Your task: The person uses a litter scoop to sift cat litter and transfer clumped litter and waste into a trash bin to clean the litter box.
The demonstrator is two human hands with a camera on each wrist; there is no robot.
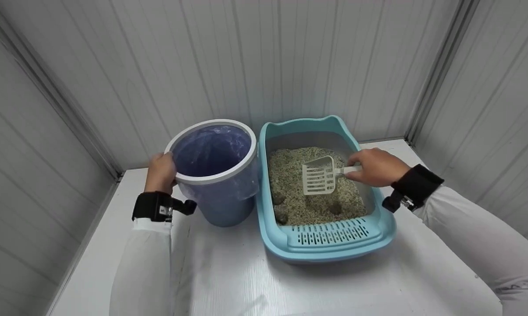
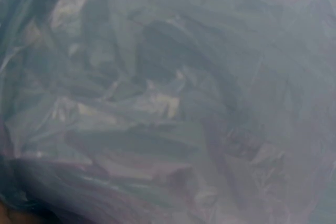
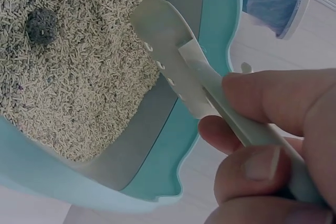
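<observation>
On the white tabletop (image 1: 229, 281) I have a blue bin (image 1: 213, 175) standing just beside a teal litter tray (image 1: 330, 245), close enough, I judge, that a scoopful has only a short way to travel. My left hand (image 1: 161, 172) grips the bin's rim, fingers curled over its edge, probably to steady it; the left wrist view shows only the crumpled liner (image 2: 168, 108). My right hand (image 1: 376, 166) pinches the handle of the white slotted scoop (image 1: 319, 176) between thumb and fingers (image 3: 273, 98). The scoop hovers over the litter (image 1: 290, 193), long axis roughly left-right, blade pointing toward the bin, handle toward my right. Dark clumps (image 3: 41, 24) lie in the litter.
</observation>
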